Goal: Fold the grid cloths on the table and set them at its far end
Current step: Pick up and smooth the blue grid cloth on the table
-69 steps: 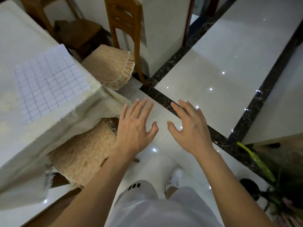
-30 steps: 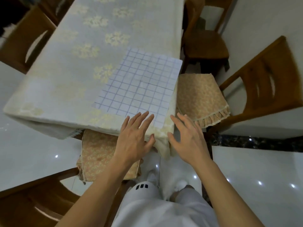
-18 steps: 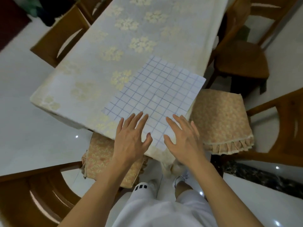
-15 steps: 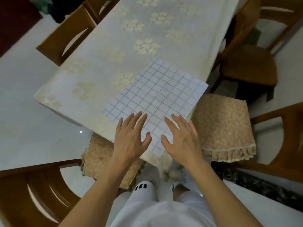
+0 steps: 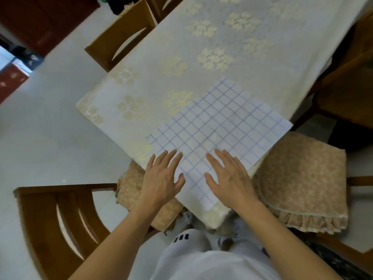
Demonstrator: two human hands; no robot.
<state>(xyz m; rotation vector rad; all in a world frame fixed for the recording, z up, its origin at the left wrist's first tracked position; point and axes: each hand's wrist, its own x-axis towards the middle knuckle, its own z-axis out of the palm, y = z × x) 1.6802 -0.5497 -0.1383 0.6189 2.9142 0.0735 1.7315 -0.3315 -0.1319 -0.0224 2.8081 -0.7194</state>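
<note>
White shiny floor tiles (image 5: pixel 46 138) fill the left of the frame, and a long table with a cream tablecloth with pale yellow flowers (image 5: pixel 212 47) runs from the middle up to the upper right. One white cloth with a blue grid of squares (image 5: pixel 220 130) lies flat and unfolded on the table's near corner, in the middle of the frame. Its long side points from lower left to upper right. The left hand (image 5: pixel 161 180) is wide open, fingers spread, over the cloth's near left edge. The right hand (image 5: pixel 230 176) is wide open too, flat over the cloth's near end. Neither hand holds anything. Brown wooden chairs (image 5: pixel 50 215) with tan flowery cushions (image 5: pixel 302 178) stand close around.
</note>
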